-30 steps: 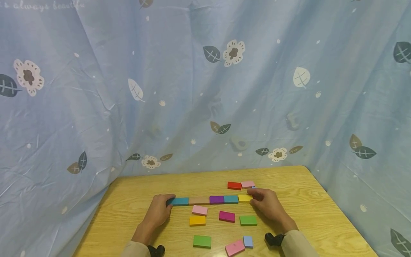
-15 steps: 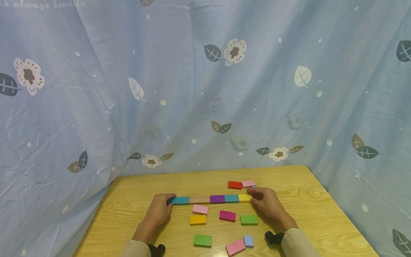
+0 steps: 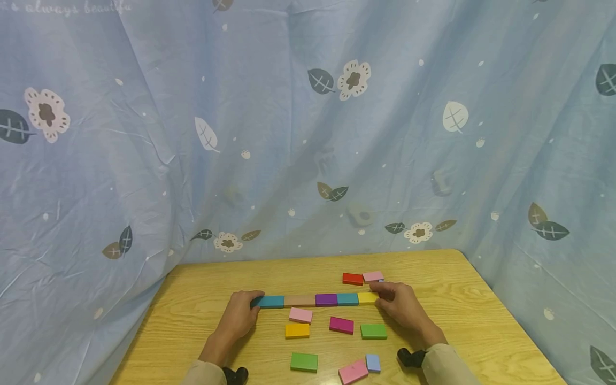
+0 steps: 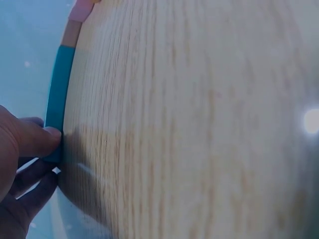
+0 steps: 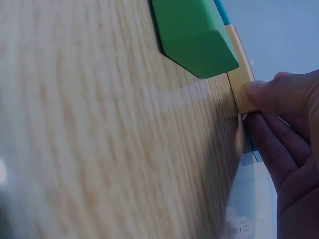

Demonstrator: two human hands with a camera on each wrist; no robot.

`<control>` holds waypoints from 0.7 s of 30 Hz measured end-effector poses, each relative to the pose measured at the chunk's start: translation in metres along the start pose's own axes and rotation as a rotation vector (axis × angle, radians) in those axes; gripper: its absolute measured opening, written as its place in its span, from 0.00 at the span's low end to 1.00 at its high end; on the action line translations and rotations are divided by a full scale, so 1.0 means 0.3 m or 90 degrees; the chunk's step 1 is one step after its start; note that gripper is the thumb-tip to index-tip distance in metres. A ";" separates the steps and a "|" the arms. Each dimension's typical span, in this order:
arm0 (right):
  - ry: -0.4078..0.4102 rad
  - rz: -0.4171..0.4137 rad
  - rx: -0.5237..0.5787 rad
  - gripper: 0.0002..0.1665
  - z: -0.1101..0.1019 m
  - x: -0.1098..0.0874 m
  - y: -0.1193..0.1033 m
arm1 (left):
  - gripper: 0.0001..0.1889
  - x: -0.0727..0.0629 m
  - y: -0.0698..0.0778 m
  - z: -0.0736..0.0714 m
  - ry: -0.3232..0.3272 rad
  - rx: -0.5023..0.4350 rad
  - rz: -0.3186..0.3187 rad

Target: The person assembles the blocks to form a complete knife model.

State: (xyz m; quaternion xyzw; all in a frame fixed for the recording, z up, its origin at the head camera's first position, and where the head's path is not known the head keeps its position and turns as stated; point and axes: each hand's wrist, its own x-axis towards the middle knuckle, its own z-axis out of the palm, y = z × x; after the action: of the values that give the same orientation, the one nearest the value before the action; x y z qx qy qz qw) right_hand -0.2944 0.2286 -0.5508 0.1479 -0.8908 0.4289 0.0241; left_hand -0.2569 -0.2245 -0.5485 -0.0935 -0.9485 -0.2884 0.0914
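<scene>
Across the table runs a straight row of flat wooden blocks: a teal block (image 3: 270, 302), a tan block (image 3: 299, 301), a purple block (image 3: 326, 300), a second teal block (image 3: 347, 299) and a yellow block (image 3: 368, 298). My left hand (image 3: 238, 315) pinches the left end of the row's first teal block; in the left wrist view the thumb lies on its near side. At the other end my right hand (image 3: 403, 307) pinches the yellow block, thumb on the near side in the right wrist view. Its right end is partly hidden by the fingers.
Nearer me lie a light pink block (image 3: 300, 315), an orange block (image 3: 297, 331), a magenta block (image 3: 341, 325), green blocks (image 3: 373, 331), a pink block (image 3: 353, 371) and a light blue block (image 3: 372, 363). Behind the row are a red block (image 3: 353, 278) and another pink block (image 3: 372, 276).
</scene>
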 end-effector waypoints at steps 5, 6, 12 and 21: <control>0.002 0.008 0.002 0.22 0.002 -0.001 -0.004 | 0.19 0.000 0.002 -0.001 -0.001 0.003 0.000; 0.004 0.009 0.001 0.22 0.002 -0.001 -0.004 | 0.19 -0.001 0.003 -0.001 -0.002 0.004 -0.001; 0.003 0.007 0.002 0.22 -0.003 -0.003 -0.007 | 0.19 0.001 0.001 0.003 -0.003 0.005 -0.007; 0.033 0.009 0.030 0.23 -0.004 -0.017 -0.049 | 0.19 -0.001 0.000 0.004 -0.003 0.003 -0.012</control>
State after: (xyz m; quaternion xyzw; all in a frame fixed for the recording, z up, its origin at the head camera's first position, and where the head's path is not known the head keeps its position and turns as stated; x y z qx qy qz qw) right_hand -0.2855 0.2221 -0.5400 0.1310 -0.8806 0.4536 0.0408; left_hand -0.2568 -0.2240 -0.5496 -0.0852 -0.9502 -0.2869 0.0867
